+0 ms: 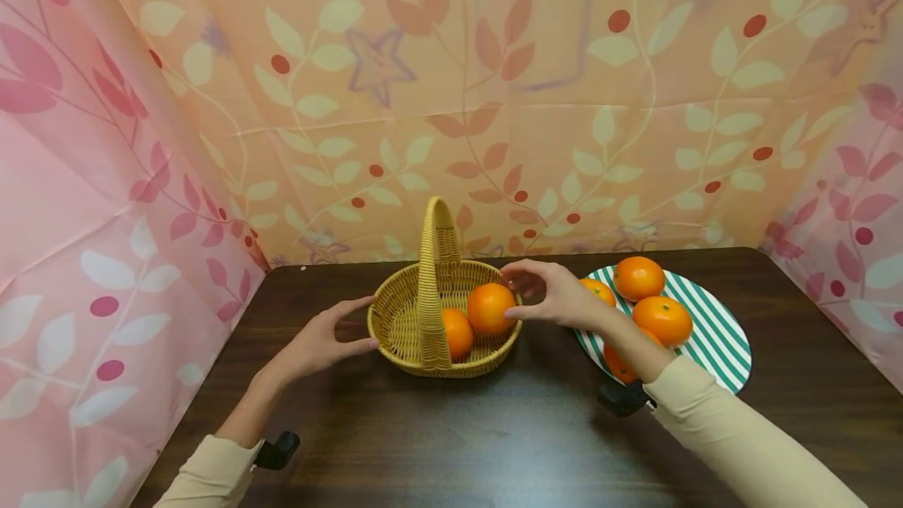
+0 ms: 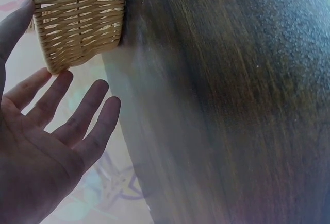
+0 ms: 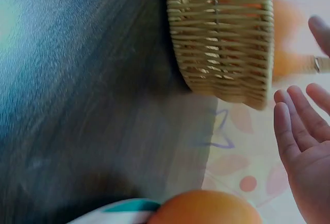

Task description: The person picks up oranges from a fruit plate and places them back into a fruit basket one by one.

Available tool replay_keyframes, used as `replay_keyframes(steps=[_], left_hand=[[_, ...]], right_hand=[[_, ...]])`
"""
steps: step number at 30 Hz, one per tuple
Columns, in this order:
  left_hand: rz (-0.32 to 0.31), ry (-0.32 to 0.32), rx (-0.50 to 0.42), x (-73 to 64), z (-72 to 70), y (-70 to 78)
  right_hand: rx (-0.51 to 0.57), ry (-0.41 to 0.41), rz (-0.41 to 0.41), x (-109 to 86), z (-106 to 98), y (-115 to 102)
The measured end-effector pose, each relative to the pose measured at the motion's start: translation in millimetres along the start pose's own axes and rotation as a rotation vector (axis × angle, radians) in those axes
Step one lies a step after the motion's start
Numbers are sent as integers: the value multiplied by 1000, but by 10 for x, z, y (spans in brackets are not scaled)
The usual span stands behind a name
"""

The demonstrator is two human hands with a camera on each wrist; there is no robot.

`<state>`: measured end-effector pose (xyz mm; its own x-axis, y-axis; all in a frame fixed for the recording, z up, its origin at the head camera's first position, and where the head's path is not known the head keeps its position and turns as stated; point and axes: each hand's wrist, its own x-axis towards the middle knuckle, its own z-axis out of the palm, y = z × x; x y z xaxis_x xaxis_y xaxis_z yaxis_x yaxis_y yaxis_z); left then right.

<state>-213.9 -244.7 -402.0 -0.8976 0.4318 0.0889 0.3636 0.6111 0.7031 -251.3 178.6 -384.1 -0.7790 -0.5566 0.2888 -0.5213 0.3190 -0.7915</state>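
A yellow wicker basket [image 1: 402,320] with a tall arched handle stands on the table, two oranges inside. One orange [image 1: 458,334] lies by the handle; another orange [image 1: 491,307] rests against the right side. My left hand [image 1: 320,343] is at the basket's left end, its thumb and fingertips right at the rim. In the left wrist view its fingers [image 2: 86,112] are spread and nearly straight. Over the basket's right end is my right hand [image 1: 564,296], thumb and fingers apart beside the right-hand orange. The right wrist view shows those fingers extended outside the rim, gripping nothing.
To the right sits a round plate [image 1: 727,335] with green and white stripes, bearing several oranges [image 1: 661,320], partly hidden by my right forearm. The dark wooden table [image 1: 437,437] ends at floral curtains [image 1: 536,139] behind and at both sides.
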Motion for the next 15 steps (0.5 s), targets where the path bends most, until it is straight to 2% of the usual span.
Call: replay_keyframes(steps=[6, 15], left_hand=[[2, -1, -8, -3, -1, 7], [10, 0, -12, -9, 13, 9]], right_hand=[[-28, 75, 0, -114, -169, -41], [-62, 121, 5, -401, -541, -73]])
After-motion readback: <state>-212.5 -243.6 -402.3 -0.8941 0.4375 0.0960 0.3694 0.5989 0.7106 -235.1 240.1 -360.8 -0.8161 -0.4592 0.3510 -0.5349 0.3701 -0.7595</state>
